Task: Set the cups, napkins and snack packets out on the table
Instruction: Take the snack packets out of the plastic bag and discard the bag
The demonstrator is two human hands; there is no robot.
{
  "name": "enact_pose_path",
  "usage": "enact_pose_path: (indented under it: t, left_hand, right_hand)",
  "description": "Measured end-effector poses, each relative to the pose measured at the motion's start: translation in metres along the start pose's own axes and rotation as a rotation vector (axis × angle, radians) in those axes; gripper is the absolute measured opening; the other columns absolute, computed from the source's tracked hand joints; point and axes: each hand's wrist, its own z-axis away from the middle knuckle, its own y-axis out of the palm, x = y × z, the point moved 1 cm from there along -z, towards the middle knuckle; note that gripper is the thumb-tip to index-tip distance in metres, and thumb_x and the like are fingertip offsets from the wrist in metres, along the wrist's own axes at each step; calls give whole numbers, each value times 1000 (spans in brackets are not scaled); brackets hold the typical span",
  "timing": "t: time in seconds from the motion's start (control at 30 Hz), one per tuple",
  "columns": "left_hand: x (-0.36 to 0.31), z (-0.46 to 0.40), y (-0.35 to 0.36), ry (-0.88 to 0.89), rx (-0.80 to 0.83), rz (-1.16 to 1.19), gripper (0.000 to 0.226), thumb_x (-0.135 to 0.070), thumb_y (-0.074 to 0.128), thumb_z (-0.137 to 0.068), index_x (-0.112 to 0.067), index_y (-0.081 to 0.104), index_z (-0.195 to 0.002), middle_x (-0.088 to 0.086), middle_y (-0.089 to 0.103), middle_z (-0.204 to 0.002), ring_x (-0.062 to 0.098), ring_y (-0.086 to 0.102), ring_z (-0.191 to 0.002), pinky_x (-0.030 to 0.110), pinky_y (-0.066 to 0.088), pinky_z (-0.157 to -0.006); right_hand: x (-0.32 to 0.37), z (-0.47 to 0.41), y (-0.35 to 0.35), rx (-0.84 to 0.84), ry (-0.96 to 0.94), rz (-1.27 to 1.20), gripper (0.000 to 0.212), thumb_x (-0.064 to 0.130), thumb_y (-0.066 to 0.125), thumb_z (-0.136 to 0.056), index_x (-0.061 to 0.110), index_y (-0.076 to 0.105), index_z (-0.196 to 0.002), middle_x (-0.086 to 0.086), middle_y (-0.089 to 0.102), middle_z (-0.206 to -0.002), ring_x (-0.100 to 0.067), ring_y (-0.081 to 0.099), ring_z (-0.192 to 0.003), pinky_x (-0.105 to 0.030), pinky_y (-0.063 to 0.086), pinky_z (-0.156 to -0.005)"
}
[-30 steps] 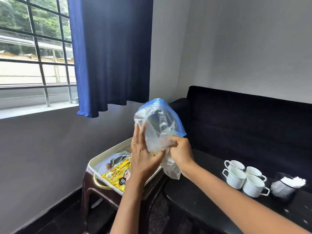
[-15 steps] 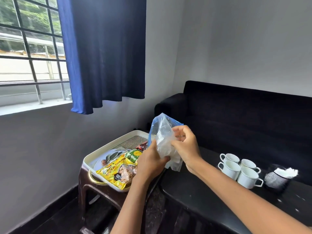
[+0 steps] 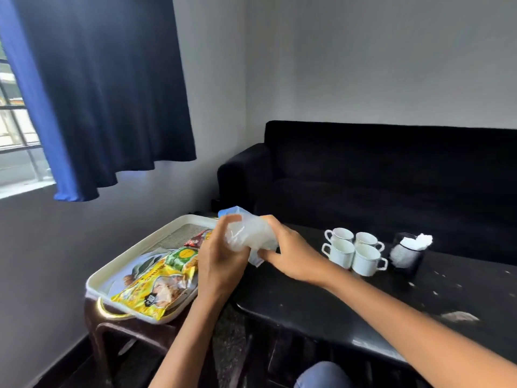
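Black glossy table (image 3: 321, 303): left hand (image 3: 221, 264) and right hand (image 3: 291, 256) squeeze the crumpled clear plastic bag (image 3: 249, 236); swinging toward 3 o'clock might topple 4 white cups (image 3: 354, 252).

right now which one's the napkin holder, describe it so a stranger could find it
On the black table in front of the dark sofa, look just right of the four white cups. The napkin holder is the dark container stuffed with white napkins, the only non-cup there.
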Motion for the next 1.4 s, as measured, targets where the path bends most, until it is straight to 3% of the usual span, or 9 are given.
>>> enact_pose_path:
  t: [0.1,0.33,0.43,0.57,0.73,0.87,1.03,1.27,1.4]
  left_hand:
    - [-22,5,11,11,7,176,44,-16,66,-67,-38,55,-103,-18,63,-68,0,52,-51,11,38,-52]
    - [-60,42,57,106,359,179,52,-13,70,-79,-46,51,-114,-28,64,-94,-7,61,-86,1,41,-67]
    - [-71,61,70,189,519,153,60,-18,72,-80,-51,45,-121,-33,61,-106,-9,56,-101,4,40,-78]
    - [-82,75,86,244,611,174,63,-19,73,-80,-54,47,-125,-31,57,-119,-6,54,-111,18,42,-87]
    - [-94,104,113,242,568,195,77,1,75,-74,-54,48,-120,-26,57,-115,-11,51,-105,12,42,-82]
    - [-111,144,154,185,596,273,85,5,76,-70,-32,40,-139,-19,59,-120,-11,53,-108,8,44,-86]
    - [-144,193,217,192,752,381,105,7,75,-70,-33,14,-145,-47,45,-122,-20,47,-113,8,45,-87]
    - [-184,272,279,156,1091,463,101,-19,60,-77,-40,-7,-148,-43,35,-137,-11,41,-127,13,35,-101]
    - [-199,328,308,145,1290,460,97,-23,61,-78,-45,-5,-146,-42,29,-141,-18,33,-128,1,26,-100]
  right_hand:
    - [-13,14,-10,-198,63,-29,31,19,60,-88,29,47,-114,1,67,-95,-13,64,-84,-28,53,-70]
    - [-67,68,-35,-532,251,-224,37,-1,50,-80,35,54,-84,14,62,-70,0,62,-63,-17,53,-54]
    - [-84,94,-52,-613,328,-293,31,-4,50,-80,24,56,-92,12,62,-76,-3,64,-66,-22,56,-54]
    - [-95,127,-76,-658,386,-384,42,-2,59,-81,17,52,-118,-1,64,-99,-17,66,-90,-45,59,-72]
    - [-105,164,-103,-696,366,-432,38,-1,63,-81,24,49,-105,-5,64,-96,-19,68,-78,-45,59,-52]
    - [-120,196,-126,-751,360,-386,37,1,64,-80,29,48,-98,3,61,-90,-19,67,-76,-43,58,-48]
    - [-154,249,-158,-838,429,-311,36,0,59,-80,32,49,-91,14,58,-85,-16,65,-70,-36,58,-46]
    - [-208,359,-173,-1139,626,-251,40,-11,56,-76,27,54,-86,15,61,-83,-15,65,-68,-35,57,-45]
    - [-233,437,-158,-1363,757,-258,40,-17,53,-74,22,58,-84,7,65,-77,-14,66,-64,-34,55,-44]
